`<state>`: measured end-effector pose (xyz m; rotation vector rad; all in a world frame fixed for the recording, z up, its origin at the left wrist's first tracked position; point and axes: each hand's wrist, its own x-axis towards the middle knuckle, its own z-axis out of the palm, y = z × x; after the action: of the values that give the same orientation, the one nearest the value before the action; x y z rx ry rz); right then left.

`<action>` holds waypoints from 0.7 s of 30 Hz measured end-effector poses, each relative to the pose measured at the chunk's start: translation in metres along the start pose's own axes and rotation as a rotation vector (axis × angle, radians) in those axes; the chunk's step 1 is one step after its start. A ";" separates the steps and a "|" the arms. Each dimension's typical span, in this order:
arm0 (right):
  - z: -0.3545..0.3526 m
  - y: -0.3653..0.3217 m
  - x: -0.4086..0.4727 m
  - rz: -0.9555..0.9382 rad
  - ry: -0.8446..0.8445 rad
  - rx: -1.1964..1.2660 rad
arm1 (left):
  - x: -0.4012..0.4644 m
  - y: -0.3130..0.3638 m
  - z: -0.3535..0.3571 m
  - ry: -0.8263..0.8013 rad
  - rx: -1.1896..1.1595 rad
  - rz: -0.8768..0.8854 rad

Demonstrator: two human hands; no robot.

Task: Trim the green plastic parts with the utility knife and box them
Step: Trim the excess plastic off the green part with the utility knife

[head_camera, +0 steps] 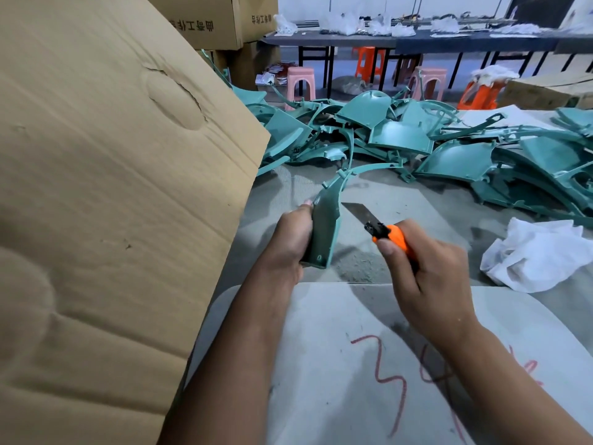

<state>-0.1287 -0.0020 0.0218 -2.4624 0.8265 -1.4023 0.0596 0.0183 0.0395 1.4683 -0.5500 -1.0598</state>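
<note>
The left hand (293,237) was wrapped around the lower end of one green plastic part (324,232), its grip closed tight on the wide base, holding the piece up off the floor (401,194) just beyond the pale board (337,348) at the person's knees. The part stood nearly upright, its long axis running up and away, then curling right into a thin arc. And there was the knife: the right hand (423,271) had its grip clamped on the orange utility knife (383,231), blade out and pointing up-left toward the part's right edge, close to it but not touching. So the edge to be trimmed lay just left of the blade tip, the right hand the nearer to it; a short move left would likely start the cut. The pile of green parts (417,139) lay well beyond, and the cardboard box flap (112,187) rose on the left, beside the holding hand.
</note>
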 end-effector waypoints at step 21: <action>-0.009 0.015 0.003 -0.019 -0.162 -0.162 | 0.028 -0.004 -0.033 0.494 0.535 0.249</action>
<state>-0.1408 -0.0153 0.0230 -2.6677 0.9156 -1.1638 0.0996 0.0129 0.0240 1.9841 -0.6625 -0.3320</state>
